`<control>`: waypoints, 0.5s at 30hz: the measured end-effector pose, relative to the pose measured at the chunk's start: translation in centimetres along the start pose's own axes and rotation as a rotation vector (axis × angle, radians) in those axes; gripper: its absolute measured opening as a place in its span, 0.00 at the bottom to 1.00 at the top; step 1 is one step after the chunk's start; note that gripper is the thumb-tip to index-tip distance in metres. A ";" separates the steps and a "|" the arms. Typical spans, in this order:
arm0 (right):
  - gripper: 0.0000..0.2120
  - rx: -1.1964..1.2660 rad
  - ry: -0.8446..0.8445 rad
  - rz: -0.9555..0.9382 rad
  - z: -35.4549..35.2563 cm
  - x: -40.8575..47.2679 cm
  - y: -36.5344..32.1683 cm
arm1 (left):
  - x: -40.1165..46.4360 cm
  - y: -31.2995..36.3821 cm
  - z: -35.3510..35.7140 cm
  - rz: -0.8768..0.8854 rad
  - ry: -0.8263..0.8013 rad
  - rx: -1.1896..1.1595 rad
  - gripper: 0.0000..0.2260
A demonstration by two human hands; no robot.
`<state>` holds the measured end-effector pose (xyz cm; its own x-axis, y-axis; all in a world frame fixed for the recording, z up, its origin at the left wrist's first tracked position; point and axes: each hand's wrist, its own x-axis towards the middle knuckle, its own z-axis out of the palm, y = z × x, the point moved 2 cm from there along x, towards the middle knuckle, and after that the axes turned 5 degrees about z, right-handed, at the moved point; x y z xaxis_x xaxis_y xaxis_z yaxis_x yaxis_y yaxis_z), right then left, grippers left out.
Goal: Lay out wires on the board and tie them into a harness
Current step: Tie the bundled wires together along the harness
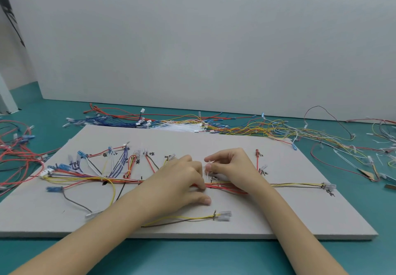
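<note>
Both forearms reach forward; left hand (184, 180) curled, fingertips down, right hand (230, 165) pinching.
</note>
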<state>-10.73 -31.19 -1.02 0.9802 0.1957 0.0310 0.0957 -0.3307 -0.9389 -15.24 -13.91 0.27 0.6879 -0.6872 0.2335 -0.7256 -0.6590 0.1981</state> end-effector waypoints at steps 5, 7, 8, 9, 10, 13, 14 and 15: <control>0.05 0.128 -0.050 0.041 -0.1 -0.6 -0.3 | -0.3 0.6 1.3 0.006 0.115 -0.010 0.08; 0.05 0.086 -0.059 0.032 -0.3 -0.8 -0.5 | 0.1 0.4 1.1 -0.076 0.164 -0.172 0.07; 0.04 0.058 -0.063 0.028 -0.4 -1.0 -0.6 | 0.5 0.3 1.0 -0.119 0.190 -0.270 0.07; 0.05 0.033 -0.069 0.026 -0.6 -1.2 -0.7 | 0.8 0.2 0.8 -0.158 0.219 -0.358 0.08; 0.05 0.016 -0.079 0.025 -0.8 -1.3 -0.8 | 1.1 0.1 0.6 -0.197 0.245 -0.437 0.08; 0.05 0.016 -0.110 0.041 -1.0 -1.9 -0.8 | 2.0 0.3 0.7 -0.331 0.277 -0.769 0.09; 0.05 0.026 -0.102 0.049 -1.0 -2.0 -0.8 | 2.1 0.5 0.9 -0.380 0.288 -0.924 0.09; 0.05 0.037 -0.085 0.054 -1.0 -2.0 -0.7 | 2.2 0.8 1.0 -0.429 0.305 -1.066 0.09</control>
<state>-12.60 -32.29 -0.05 0.9653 0.2567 -0.0481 0.0350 -0.3093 -0.9503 -14.26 -16.23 -0.06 0.9504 -0.2763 0.1428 -0.1847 -0.1322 0.9739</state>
